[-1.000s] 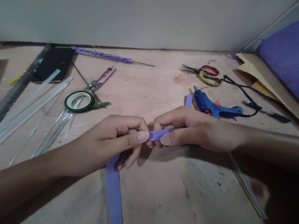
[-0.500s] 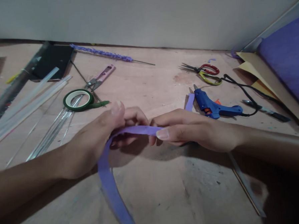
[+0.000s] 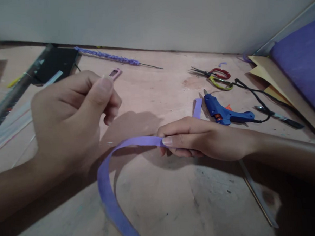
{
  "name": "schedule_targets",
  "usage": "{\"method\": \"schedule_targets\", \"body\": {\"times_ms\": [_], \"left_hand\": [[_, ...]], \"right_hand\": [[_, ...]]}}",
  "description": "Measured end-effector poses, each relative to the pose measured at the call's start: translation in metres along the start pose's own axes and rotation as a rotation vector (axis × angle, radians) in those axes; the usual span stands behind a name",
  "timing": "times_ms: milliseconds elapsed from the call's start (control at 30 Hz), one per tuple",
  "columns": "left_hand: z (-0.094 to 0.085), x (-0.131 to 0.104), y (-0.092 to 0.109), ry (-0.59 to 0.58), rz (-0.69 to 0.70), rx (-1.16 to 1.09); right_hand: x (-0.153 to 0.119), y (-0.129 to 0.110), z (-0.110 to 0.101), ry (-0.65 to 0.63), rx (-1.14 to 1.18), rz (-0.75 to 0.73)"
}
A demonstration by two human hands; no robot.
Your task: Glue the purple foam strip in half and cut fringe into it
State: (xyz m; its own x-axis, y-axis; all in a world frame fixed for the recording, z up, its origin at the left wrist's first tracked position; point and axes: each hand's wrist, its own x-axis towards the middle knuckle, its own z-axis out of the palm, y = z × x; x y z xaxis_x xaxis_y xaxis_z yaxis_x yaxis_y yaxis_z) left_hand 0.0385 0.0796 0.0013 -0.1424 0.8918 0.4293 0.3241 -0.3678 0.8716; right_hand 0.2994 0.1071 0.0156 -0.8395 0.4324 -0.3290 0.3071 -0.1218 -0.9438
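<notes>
A long purple strip (image 3: 105, 191) curves from my right hand leftward and down toward the bottom edge. My right hand (image 3: 192, 137) pinches its end between thumb and fingers. My left hand (image 3: 73, 119) is raised at the left, off the strip, thumb pressed to the curled fingers; whatever may be between them is too small to make out. A shorter purple piece (image 3: 197, 108) shows just behind my right hand, beside a blue glue gun (image 3: 215, 109).
Red-and-yellow-handled scissors (image 3: 218, 77) lie behind the glue gun. A fuzzy purple stem (image 3: 106, 56) lies at the back, near a black phone (image 3: 55, 63). Clear sticks (image 3: 12, 129) are at the left, brown paper (image 3: 285, 90) and a purple sheet (image 3: 305, 61) at the right.
My left hand has let go of the strip and moved up and left, now covering the green tape roll. The strip's free part has swung slightly left. My right hand keeps its hold.
</notes>
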Motion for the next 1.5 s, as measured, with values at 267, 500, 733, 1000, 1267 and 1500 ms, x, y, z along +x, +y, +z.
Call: {"method": "schedule_targets", "body": {"times_ms": [267, 500, 733, 1000, 1267, 1500], "left_hand": [[0.001, -0.002, -0.001, -0.097, -0.024, -0.141], [0.003, 0.002, 0.001, -0.103, -0.179, -0.314], [-0.001, -0.001, 0.005, -0.914, -0.108, -0.009], [-0.001, -0.007, 0.011, -0.941, -0.320, -0.176], [-0.002, -0.010, 0.012, -0.935, -0.321, -0.183], [-0.003, -0.013, 0.011, -0.917, -0.361, -0.161]], "right_hand": [[-0.003, 0.000, -0.003, -0.038, -0.113, 0.024], [-0.001, -0.002, -0.001, -0.048, -0.124, 0.026], [-0.001, -0.002, -0.001, -0.060, -0.063, -0.018], [0.000, -0.002, 0.008, 0.114, -0.058, -0.162], [0.001, 0.005, 0.011, 0.186, -0.272, -0.349], [-0.002, 0.007, 0.006, 0.131, -0.124, -0.334]]}}
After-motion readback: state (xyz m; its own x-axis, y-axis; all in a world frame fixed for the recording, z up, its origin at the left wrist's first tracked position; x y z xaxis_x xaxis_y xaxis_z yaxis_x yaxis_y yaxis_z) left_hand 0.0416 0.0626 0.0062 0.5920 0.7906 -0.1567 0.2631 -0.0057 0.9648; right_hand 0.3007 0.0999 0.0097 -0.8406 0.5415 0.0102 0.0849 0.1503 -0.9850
